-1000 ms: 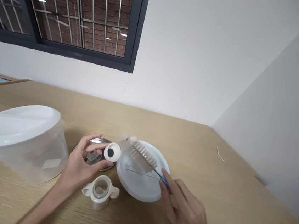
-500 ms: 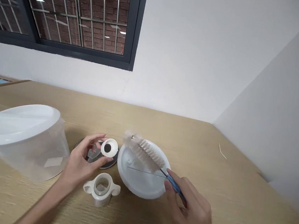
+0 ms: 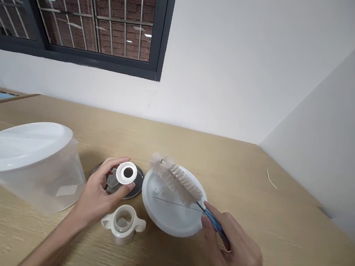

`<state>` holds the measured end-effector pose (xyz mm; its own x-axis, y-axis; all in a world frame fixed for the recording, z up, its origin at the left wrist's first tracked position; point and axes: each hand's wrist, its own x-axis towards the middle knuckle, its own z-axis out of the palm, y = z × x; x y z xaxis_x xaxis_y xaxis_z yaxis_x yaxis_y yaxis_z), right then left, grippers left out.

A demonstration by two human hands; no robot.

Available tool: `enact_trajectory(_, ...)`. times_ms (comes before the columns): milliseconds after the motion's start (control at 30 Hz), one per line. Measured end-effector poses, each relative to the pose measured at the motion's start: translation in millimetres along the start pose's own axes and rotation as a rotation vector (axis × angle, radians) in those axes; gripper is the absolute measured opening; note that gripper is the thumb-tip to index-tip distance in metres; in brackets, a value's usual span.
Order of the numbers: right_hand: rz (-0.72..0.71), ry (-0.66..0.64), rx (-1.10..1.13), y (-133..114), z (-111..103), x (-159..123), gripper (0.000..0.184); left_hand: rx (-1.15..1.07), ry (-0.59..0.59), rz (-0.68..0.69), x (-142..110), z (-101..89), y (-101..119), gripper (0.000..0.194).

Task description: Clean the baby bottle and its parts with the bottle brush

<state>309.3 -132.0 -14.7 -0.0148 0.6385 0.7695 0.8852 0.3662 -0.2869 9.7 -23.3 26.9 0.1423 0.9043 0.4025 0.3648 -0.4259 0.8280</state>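
1. Head view: a plain white wall (image 3: 223,61) fills the upper part.
2. The wood-grain bench (image 3: 242,178) runs below it, carrying everything else listed except the window.
3. A dark-framed window (image 3: 160,29), upper left, shows metal bars and brickwork through the glass.
4. A translucent tub (image 3: 41,190) with a white top stands at the left side of the bench.
5. A white bowl (image 3: 167,228) sits near the middle, between the two hands.
6. The right hand (image 3: 238,249) is right of the bowl, its fingers pinched narrow on a blue handle.
7. The left hand (image 3: 99,192) is between tub and bowl, thumb and fingers parted by just the width of a white cap.
8. The brush (image 3: 180,183) in the right hand slants up and leftward over the bowl; I cannot tell whether its pale bristles touch it.
9. A dark round dish (image 3: 138,184) lies partly behind the left hand, just beside the bowl, with a clear piece (image 3: 112,182) showing inside its outline.
10. A two-eared cup (image 3: 122,235) stands upright, mouth upward, near the bowl.
11. The cap (image 3: 121,173), the left hand's load, shows a dark round centre and appears in front of the dish.
12. A thin wire (image 3: 173,203) crosses the bowl.
13. A pale strand (image 3: 271,179) lies well apart, far right.
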Motion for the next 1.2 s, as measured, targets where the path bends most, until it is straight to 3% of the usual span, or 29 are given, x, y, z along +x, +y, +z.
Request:
enact_trajectory(467,-0.013,0.008,-0.01,2.1,-5.5,4.7,0.028,-0.128,-0.007,-0.035,2.6,-0.3,-6.2,0.044)
enact_trajectory(667,-0.129,-0.064,0.066,-6.0,0.1,0.3,0.037,-0.152,-0.047,-0.139,1.0,1.1,-5.0,0.049)
enact_trajectory(933,-0.002,-0.008,0.008,-2.5,2.8,1.4,0.025,-0.274,-0.056,-0.158,-0.3,1.8,0.5,0.051)
enact_trajectory(1200,-0.13,-0.051,0.052,-10.7,8.0,-3.1,0.031,-0.228,-0.044,-0.17,3.5,0.6,-2.6,0.048)
